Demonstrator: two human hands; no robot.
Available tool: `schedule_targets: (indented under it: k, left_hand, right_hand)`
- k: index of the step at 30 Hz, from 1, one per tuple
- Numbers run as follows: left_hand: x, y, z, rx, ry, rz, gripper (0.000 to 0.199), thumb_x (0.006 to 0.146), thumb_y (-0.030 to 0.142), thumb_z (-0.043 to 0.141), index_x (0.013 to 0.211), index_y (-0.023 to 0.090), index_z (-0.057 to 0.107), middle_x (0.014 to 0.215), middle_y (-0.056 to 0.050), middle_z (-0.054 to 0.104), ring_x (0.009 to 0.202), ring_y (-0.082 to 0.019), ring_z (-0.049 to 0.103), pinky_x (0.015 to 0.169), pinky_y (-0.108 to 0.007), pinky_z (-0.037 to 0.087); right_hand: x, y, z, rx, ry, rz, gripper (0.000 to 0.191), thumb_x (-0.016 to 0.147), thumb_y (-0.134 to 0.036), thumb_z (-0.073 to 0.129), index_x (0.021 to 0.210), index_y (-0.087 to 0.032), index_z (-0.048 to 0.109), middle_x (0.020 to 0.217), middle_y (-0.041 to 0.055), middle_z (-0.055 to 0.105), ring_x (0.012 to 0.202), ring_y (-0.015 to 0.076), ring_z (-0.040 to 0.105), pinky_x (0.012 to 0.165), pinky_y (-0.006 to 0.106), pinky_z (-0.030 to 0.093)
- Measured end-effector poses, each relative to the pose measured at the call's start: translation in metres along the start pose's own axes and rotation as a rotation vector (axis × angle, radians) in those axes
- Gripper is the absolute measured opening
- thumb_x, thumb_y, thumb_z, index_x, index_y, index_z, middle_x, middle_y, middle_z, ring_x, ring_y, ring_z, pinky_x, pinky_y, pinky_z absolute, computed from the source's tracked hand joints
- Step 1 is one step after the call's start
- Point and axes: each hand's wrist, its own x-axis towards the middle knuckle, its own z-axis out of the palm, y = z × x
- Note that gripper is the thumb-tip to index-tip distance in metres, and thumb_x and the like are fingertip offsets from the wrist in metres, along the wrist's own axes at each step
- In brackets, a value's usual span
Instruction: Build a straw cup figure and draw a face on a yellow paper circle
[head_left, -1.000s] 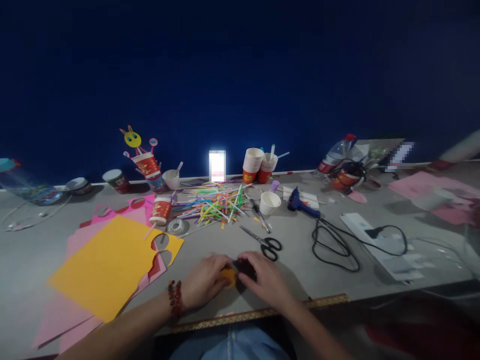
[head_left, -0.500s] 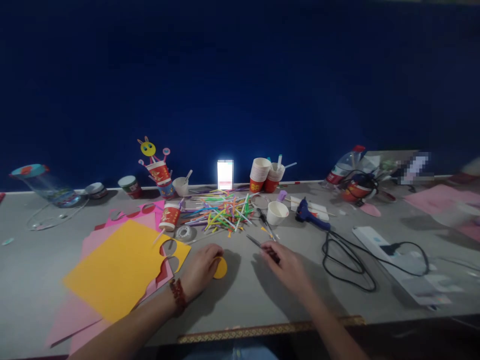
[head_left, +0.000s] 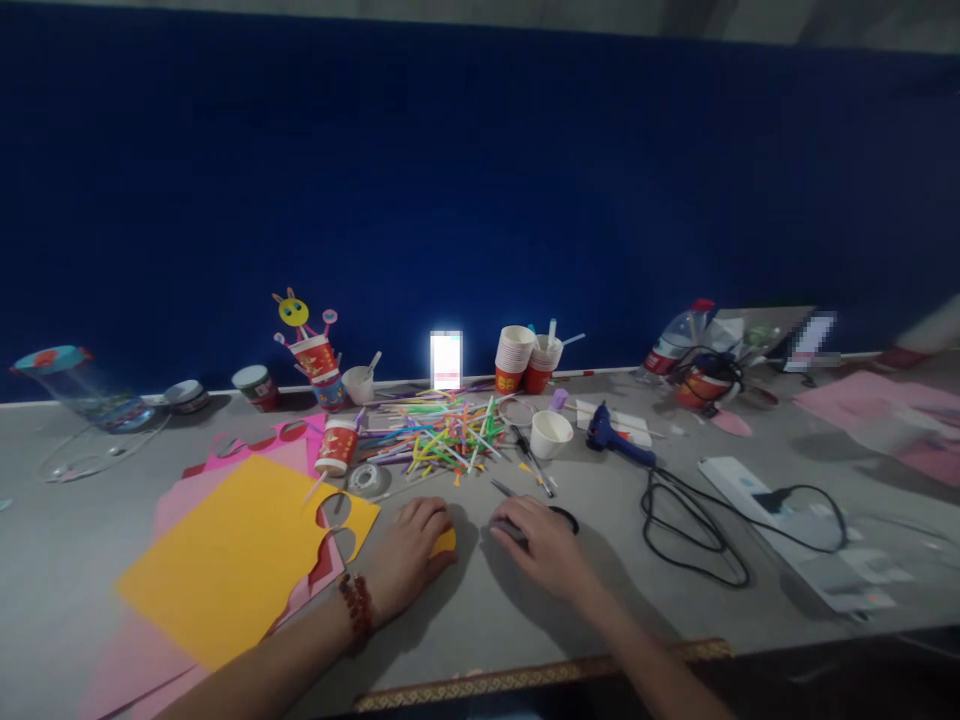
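1. At the near middle of the table (head_left: 465, 630), the left hand (head_left: 416, 545) lies palm down, its fingers and thumb bent about a yellow disc (head_left: 446, 542); whether it pinches the disc or only covers it, I cannot tell.
2. Just to the right, apart from the left hand, the right hand (head_left: 538, 543) curls downward over the scissors (head_left: 566, 519), whose blade tip and part of a black handle show past it. A dark edge appears under its fingers; what that is, and how firmly it is gripped, I cannot tell.
3. On the left, a yellow sheet (head_left: 225, 560) with round cut-outs at its right side overlaps pink sheets (head_left: 150, 650).
4. Farther off, beyond both hands, many coloured straws (head_left: 450, 430) lie heaped, with a tape roll (head_left: 365, 479) at their near left and a white cup (head_left: 551, 435) to their right.
5. Toward the right sit a blue glue gun (head_left: 616, 436) and, nearer, a white power strip (head_left: 772, 535).
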Motion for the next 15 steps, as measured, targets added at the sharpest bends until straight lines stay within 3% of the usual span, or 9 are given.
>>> schedule_targets:
  k: [4,10,15]
  left_hand:
    - [0.0106,0.0043,0.0093,0.025,0.014,-0.001,0.028,0.087,0.027,0.071,0.111,0.02,0.059,0.126,-0.009,0.061,0.119,-0.027,0.055,0.101,-0.046,0.048]
    - [0.0068,0.0037,0.0008,-0.03,0.014,0.045,0.034,0.086,0.036,0.071,0.113,0.021,0.058,0.128,-0.011,0.06,0.119,-0.028,0.056,0.102,-0.046,0.048]
    - [0.0106,0.0084,0.0045,0.063,-0.009,0.027,0.029,0.088,0.026,0.07,0.114,0.02,0.058,0.128,-0.009,0.061,0.12,-0.028,0.056,0.104,-0.046,0.048]
  right_hand:
    - [0.0092,-0.0069,0.0041,0.003,-0.035,-0.096,0.011,0.095,-0.024,0.054,0.098,-0.021,0.064,0.098,0.0073,0.071,0.094,0.0247,0.065,0.083,0.036,0.05]
    - [0.0104,-0.0075,0.0016,0.02,-0.041,-0.098,0.012,0.097,-0.027,0.053,0.097,-0.022,0.064,0.097,0.007,0.072,0.094,0.0244,0.066,0.081,0.036,0.051]
    - [0.0117,-0.0051,0.0054,0.037,-0.053,-0.096,0.011,0.096,-0.027,0.053,0.096,-0.023,0.064,0.094,0.0065,0.071,0.09,0.0247,0.067,0.078,0.036,0.053]
